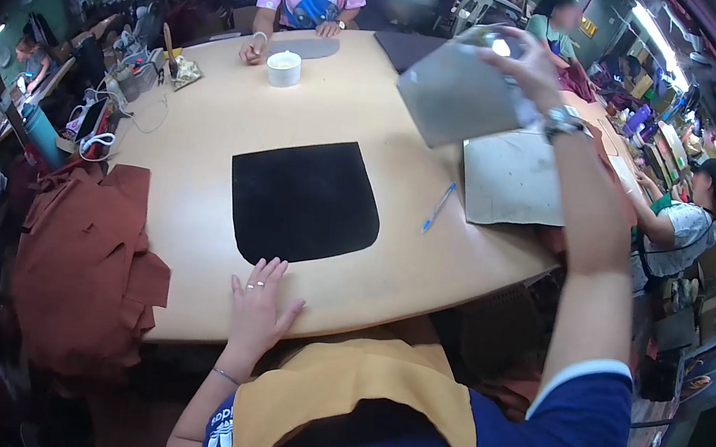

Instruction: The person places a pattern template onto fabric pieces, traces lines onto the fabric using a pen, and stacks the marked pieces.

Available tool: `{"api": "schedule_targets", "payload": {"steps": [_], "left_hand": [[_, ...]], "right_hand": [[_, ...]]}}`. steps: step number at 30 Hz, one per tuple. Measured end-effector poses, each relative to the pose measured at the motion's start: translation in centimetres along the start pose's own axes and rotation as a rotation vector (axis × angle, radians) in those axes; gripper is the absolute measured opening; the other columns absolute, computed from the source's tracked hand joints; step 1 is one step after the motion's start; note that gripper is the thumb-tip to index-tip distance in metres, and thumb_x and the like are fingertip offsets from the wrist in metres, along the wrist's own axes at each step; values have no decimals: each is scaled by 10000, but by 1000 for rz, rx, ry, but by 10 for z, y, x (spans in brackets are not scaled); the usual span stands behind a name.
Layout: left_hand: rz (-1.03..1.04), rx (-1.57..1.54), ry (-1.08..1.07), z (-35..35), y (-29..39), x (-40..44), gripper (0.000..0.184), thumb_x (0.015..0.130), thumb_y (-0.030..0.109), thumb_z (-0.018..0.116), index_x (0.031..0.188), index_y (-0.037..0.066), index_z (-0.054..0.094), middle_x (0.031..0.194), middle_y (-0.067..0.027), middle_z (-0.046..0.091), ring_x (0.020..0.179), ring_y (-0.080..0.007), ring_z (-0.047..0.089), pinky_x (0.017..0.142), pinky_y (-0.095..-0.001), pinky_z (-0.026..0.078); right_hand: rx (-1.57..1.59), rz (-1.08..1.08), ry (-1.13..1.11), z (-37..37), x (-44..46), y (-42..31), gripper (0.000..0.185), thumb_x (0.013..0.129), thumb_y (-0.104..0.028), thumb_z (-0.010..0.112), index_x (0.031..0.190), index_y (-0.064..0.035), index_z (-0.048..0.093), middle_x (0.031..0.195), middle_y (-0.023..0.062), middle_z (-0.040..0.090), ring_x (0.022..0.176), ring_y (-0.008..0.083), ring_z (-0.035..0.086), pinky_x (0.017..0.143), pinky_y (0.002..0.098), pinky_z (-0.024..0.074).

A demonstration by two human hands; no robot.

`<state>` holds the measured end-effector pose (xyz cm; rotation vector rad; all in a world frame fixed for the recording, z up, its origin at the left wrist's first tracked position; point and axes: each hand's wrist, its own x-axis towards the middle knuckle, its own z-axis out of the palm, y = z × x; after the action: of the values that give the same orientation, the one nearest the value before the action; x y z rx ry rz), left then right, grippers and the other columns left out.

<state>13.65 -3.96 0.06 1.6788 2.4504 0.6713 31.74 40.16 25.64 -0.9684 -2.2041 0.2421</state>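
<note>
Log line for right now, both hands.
right hand: holds grey sheet, raised | left hand: open on table, at black piece's near edge | pen: on table

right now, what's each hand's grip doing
Left hand: open, empty, fingers at the near edge of the black panel
Right hand: closed on a grey sheet, raised above the table

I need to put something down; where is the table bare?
Bare tabletop: between the white cup and black panel, and between that panel and the blue pen. Crowded: the left edge, with rust cloth and white cable; the right, with the pale panel and raised grey sheet.
</note>
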Motion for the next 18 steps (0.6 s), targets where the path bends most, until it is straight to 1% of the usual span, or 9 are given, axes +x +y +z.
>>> {"api": "schedule_targets", "payload": {"steps": [2,3,6,7,11,14,16,17,18], "left_hand": [[-3,-5,4,-2,0,1,644,887,442,579,1390,83,399,1419,-136,433,1375,-320,328,1061,-686,177],[-7,-9,7,-1,1,1,645,886,442,581,1389,82,400,1417,-136,437,1374,-319,330,1061,-685,179],[-8,-19,34,1,0,3,640,880,437,591,1382,83,411,1397,-137,461,1359,-315,357,1056,-683,191],[-12,-23,35,0,1,2,638,879,435,594,1380,84,414,1393,-137,465,1356,-315,363,1055,-684,194],[1,-46,61,-1,1,0,624,865,401,618,1365,80,428,1397,-140,463,1342,-340,378,1050,-683,193],[-2,-58,48,-4,2,0,628,860,396,628,1365,80,428,1396,-139,464,1341,-340,379,1043,-684,199],[6,-57,34,-3,0,0,620,852,393,641,1352,87,438,1393,-128,466,1346,-332,374,1038,-679,211],[21,-55,30,-4,1,0,616,850,394,645,1348,93,441,1392,-128,468,1344,-328,378,1036,-676,218],[26,-46,30,-6,0,-1,613,849,396,649,1345,99,445,1390,-127,469,1342,-324,381,1033,-673,225]], "right_hand": [[96,63,55,64,22,6,945,540,-690,756,1256,-109,550,1185,192,607,1136,307,572,941,380,472],[-63,135,95,91,29,7,951,534,-705,755,1267,-142,530,1240,172,570,1206,319,516,972,408,445],[-97,214,100,139,28,3,911,608,-710,711,1311,-174,489,1322,189,500,1261,352,460,1025,477,394],[-130,255,34,142,29,0,984,651,-758,641,1409,-181,395,1452,201,369,1356,369,347,1077,554,299],[-119,113,164,141,22,-13,1078,714,-823,496,1518,-178,180,1569,186,115,1454,345,105,1091,670,95],[98,-361,149,145,-39,-1,798,839,-578,606,1435,-105,365,1446,241,377,1357,348,358,1101,479,278],[197,-281,-207,148,-117,-2,584,858,-391,673,1312,-67,499,1274,217,553,1199,347,524,1029,407,377],[174,-341,-236,146,-156,-9,486,843,-328,699,1231,-71,558,1181,161,615,1093,322,588,988,427,411],[46,-394,-297,142,-188,-12,449,842,-317,693,1214,-97,572,1209,127,604,1121,307,566,997,428,408]]}}
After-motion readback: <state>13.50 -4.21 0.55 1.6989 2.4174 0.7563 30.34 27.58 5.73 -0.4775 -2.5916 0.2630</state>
